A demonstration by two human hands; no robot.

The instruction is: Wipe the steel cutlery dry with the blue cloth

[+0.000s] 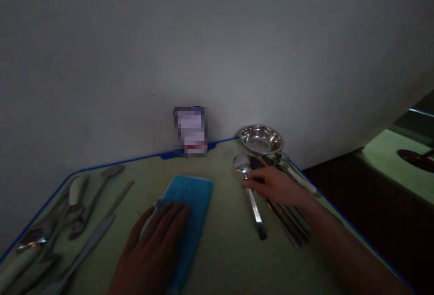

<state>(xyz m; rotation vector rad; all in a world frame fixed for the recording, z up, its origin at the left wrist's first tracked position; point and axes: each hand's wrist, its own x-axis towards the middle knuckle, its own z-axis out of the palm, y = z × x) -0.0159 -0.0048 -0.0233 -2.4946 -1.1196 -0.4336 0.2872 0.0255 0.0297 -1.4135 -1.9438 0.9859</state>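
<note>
A folded blue cloth (195, 195) lies on the table in front of me. My left hand (154, 236) rests flat on its left side, fingers stretched out. To the right, my right hand (273, 184) pinches a large metal serving spoon (252, 204) by its handle, just below the bowl. The spoon's bowl points toward the wall and its handle toward me. Under and beside my right hand lie several more metal utensils (288, 222), partly hidden by the hand and forearm.
Beyond the utensils stands a shiny steel bowl (261, 139). Several knives, spoons and light-handled utensils (77, 191) lie along the left side of the pale, blue-edged table (224, 159). A blurred-out phone-like object (191, 132) leans against the wall. Another table (389, 159) is at far right.
</note>
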